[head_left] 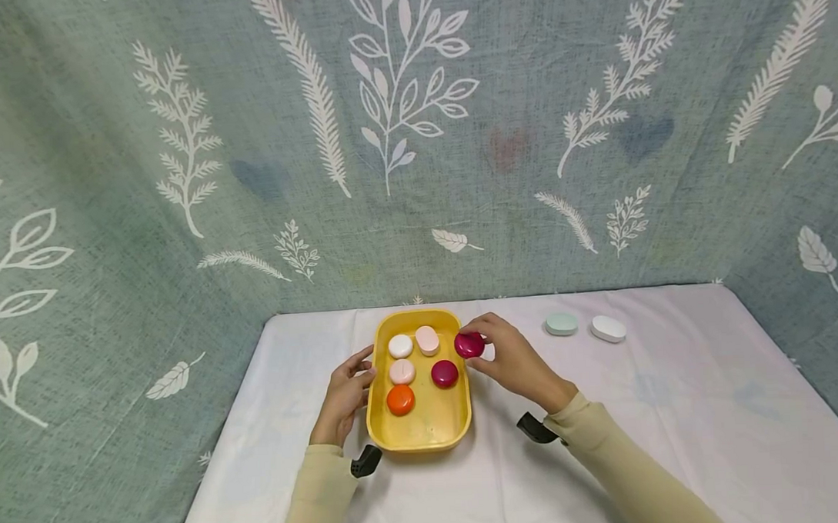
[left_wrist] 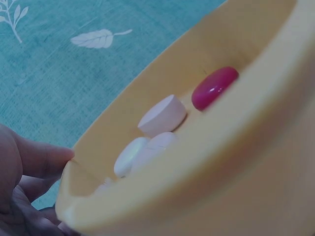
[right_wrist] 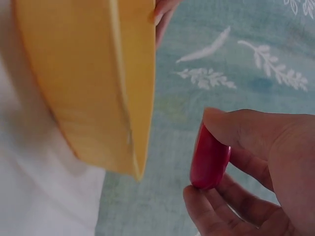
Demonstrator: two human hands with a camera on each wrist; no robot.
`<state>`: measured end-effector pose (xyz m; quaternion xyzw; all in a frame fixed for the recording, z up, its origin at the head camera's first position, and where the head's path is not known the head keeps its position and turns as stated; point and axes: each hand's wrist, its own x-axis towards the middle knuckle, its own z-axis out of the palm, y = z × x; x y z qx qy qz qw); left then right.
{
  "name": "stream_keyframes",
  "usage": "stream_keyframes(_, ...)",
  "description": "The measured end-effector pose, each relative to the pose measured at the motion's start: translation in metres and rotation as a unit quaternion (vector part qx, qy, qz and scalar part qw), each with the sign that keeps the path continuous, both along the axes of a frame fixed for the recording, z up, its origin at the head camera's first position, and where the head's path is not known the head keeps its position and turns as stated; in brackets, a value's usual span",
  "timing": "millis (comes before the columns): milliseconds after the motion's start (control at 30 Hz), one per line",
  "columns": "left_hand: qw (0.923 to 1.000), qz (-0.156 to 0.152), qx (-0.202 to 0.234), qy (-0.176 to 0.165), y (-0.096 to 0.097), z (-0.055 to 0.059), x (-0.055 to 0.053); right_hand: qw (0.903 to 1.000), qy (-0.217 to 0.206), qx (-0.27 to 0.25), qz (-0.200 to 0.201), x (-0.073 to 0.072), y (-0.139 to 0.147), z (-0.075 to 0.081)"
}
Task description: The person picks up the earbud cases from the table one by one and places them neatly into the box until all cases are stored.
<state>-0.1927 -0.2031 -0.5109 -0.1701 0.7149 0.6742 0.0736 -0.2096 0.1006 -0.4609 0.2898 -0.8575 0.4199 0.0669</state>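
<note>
In the head view my right hand point(head_left: 516, 362) pinches a dark red soap bar point(head_left: 469, 344) between thumb and fingers, just over the right rim of the yellow tray point(head_left: 420, 440). The right wrist view shows this red bar point(right_wrist: 210, 157) on edge, apart from the tray wall point(right_wrist: 78, 73). My left hand point(head_left: 343, 395) rests against the tray's left side, its fingers fairly straight; one fingertip touches the rim in the left wrist view. Inside the tray lie a white bar point(head_left: 400, 346), two pale pink bars point(head_left: 427, 340), another dark red bar point(head_left: 444, 374) and an orange bar point(head_left: 400, 400).
On the white-covered table point(head_left: 647, 438) to the right lie a pale green bar point(head_left: 561, 323) and a white oval bar point(head_left: 608, 329). Part of another white thing point(head_left: 489, 352) shows behind my right hand. A patterned green curtain point(head_left: 418, 238) hangs behind the table.
</note>
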Motion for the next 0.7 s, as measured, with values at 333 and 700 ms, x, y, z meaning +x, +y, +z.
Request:
stream_keyframes(333, 1.0000, 0.001, 0.001, -0.003, 0.000, 0.003, 0.000, 0.9985, -0.027, 0.024, 0.042, -0.002, -0.023, 0.010)
stream_keyframes(700, 1.0000, 0.002, -0.002, -0.002, 0.000, 0.002, 0.000, 0.9915, -0.063, 0.070, 0.090, -0.006, -0.048, 0.016)
